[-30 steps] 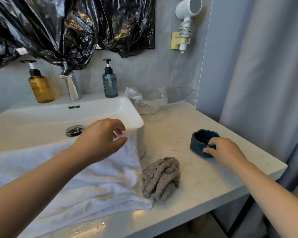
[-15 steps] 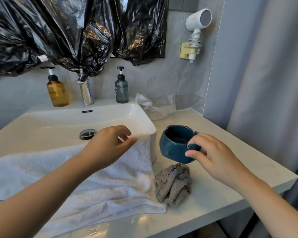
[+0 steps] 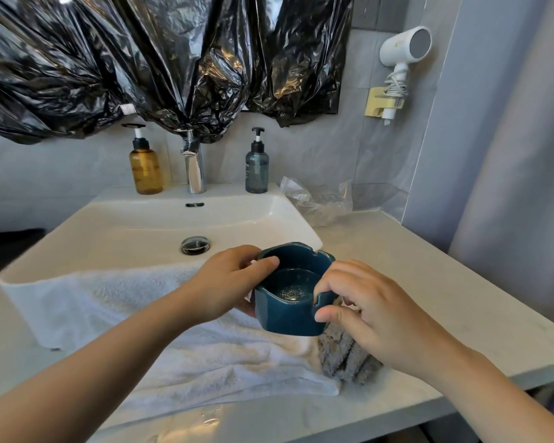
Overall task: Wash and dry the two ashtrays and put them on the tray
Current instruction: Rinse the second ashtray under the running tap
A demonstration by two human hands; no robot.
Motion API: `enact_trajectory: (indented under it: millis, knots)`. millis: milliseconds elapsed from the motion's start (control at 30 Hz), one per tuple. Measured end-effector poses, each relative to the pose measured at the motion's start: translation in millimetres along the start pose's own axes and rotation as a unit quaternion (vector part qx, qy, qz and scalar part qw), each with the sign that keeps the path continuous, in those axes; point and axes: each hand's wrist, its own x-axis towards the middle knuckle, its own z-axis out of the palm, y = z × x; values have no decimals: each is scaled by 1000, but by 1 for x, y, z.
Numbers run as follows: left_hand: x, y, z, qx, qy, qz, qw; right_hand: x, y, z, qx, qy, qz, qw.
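Ashtray [image 3: 285,314] in left hand [image 3: 224,282], right hand [image 3: 375,318], perhaps wet, cloth [image 3: 349,359] half-hidden

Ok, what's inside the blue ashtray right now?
The ashtray holds only a glinting, wet-looking patch on its floor; no butts show. The thumb of the left hand and fingers of the right hand cover parts of its rim and inner wall.
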Motion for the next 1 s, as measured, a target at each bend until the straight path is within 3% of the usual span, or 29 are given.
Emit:
enact_trajectory:
  millis: [267,367,600,1000]
  knots:
    - [1,-7,-6,-108,97,-22,989,10,-1,0,54,52,16,997]
    - [3,-10,-21,-95,137,-19,986,20,6,0,70,73,37,994]
    - [32,-29,-74,-59,298,45,952,70,26,24,60,33,73,995]
    - [120,-98,-148,-68,377,-5,924,208,65,68,13,2,74,997]
